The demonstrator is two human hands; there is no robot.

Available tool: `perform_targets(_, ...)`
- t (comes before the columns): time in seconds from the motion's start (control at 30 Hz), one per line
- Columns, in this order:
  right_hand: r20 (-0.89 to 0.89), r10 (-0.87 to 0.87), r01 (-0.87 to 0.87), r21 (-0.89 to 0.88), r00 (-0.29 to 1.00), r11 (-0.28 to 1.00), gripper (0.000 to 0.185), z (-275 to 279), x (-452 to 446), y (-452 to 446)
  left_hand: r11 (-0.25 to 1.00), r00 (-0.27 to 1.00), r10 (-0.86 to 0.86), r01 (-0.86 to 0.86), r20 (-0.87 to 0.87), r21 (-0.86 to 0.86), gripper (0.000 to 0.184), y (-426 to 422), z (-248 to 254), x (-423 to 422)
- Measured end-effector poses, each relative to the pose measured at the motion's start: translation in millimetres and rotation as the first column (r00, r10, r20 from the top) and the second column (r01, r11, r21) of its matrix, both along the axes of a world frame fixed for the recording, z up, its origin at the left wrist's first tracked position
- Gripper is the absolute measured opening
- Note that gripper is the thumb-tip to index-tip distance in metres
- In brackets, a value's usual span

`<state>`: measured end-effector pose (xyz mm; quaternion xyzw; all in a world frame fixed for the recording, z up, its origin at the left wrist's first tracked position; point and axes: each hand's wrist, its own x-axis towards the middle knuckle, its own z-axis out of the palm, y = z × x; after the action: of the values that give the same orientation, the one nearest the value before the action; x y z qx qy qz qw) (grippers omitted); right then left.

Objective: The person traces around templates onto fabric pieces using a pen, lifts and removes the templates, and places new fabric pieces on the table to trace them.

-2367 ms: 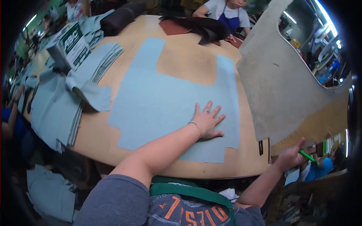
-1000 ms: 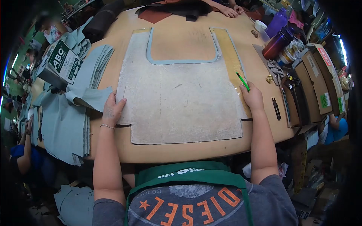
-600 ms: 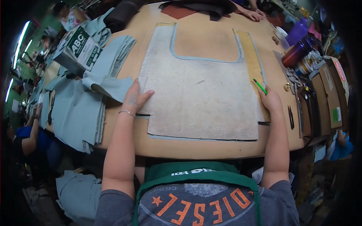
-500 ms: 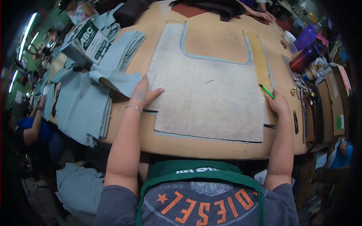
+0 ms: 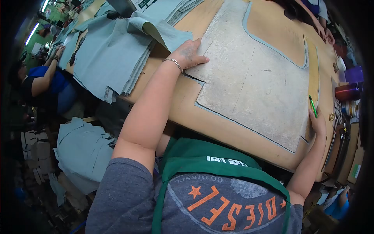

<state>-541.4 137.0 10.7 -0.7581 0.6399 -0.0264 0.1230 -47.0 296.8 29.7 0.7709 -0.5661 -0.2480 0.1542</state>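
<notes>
A large pale, scuffed cutting template (image 5: pixel 253 78) with a U-shaped cut-out lies on the table. A light blue sheet (image 5: pixel 249 19) shows beneath it as a narrow border along the cut-out and lower edge. My left hand (image 5: pixel 189 54) rests at the template's left edge, thumb spread over its surface and fingers stretched along the side. At the lower right, my right hand (image 5: pixel 318 121) is closed around a green pen (image 5: pixel 313 106), beside the template's yellow strip (image 5: pixel 313 74). The fingers of that hand are partly hidden.
Stacked blue-grey sheets (image 5: pixel 113 50) lie left of the template. A dark red bottle (image 5: pixel 348 92) and cardboard boxes (image 5: pixel 353 152) stand at the right. Another person's hands (image 5: pixel 325 33) are at the far edge; a second person (image 5: pixel 43 82) sits at left.
My view has turned and shifted left, so the table and template appear tilted and farther right. Both hands stay at the template's sides, and the pen remains in my right hand.
</notes>
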Motion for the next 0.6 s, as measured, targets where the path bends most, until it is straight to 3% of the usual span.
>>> perform_targets(0.1, -0.018, 0.022, -0.022, -0.030, 1.000, 0.999, 0.063, -7, 0, -2, 0.989, 0.994, 0.062, -0.048, 0.094, -0.142, 0.059, 3, -5, -5)
perform_targets(0.2, -0.085, -0.031, 0.031, 0.004, 0.996, 1.000, 0.062, -6, -2, -2, 0.996, 0.994, -0.017, 0.027, 0.110, -0.087, 0.052, -1, 1, -3)
perform_targets(0.23, -0.069, -0.032, 0.033, 0.008, 0.997, 0.999, 0.063, -8, -4, -4, 0.989, 0.997, -0.031, 0.039, 0.065, -0.141, 0.048, 2, 7, -7)
perform_targets(0.27, -0.081, -0.028, 0.019, -0.115, 0.996, 0.993, 0.062, -8, 0, 3, 0.985, 0.994, -0.088, 0.096, 0.066, -0.140, 0.049, -3, -4, 3)
perform_targets(0.3, -0.102, -0.066, 0.067, 0.004, 0.993, 0.998, 0.058, 5, 11, 8, 0.974, 0.990, -0.133, 0.139, 0.046, -0.179, 0.052, -6, -18, 13)
perform_targets(0.33, -0.068, -0.076, 0.073, -0.043, 0.995, 0.996, 0.053, 12, 19, 16, 0.962, 0.984, -0.176, 0.164, -0.036, -0.218, 0.050, -6, -11, 8)
perform_targets(0.37, -0.101, -0.081, 0.084, 0.030, 0.992, 0.996, 0.053, 19, 23, 17, 0.951, 0.978, -0.209, 0.209, 0.024, -0.230, 0.052, -6, -5, 6)
perform_targets(0.43, -0.104, -0.057, 0.063, 0.051, 0.993, 0.997, 0.059, 21, 24, 17, 0.951, 0.982, -0.187, 0.179, -0.010, -0.251, 0.057, -8, -16, 14)
perform_targets(0.5, -0.097, -0.073, 0.079, 0.063, 0.993, 0.995, 0.064, 23, 26, 20, 0.977, 0.990, -0.102, 0.117, 0.093, -0.179, 0.064, -4, -18, 14)
perform_targets(0.6, -0.110, -0.099, 0.109, 0.093, 0.989, 0.990, 0.070, 25, 29, 21, 0.972, 0.992, -0.122, 0.122, 0.014, -0.200, 0.070, -3, -17, 12)
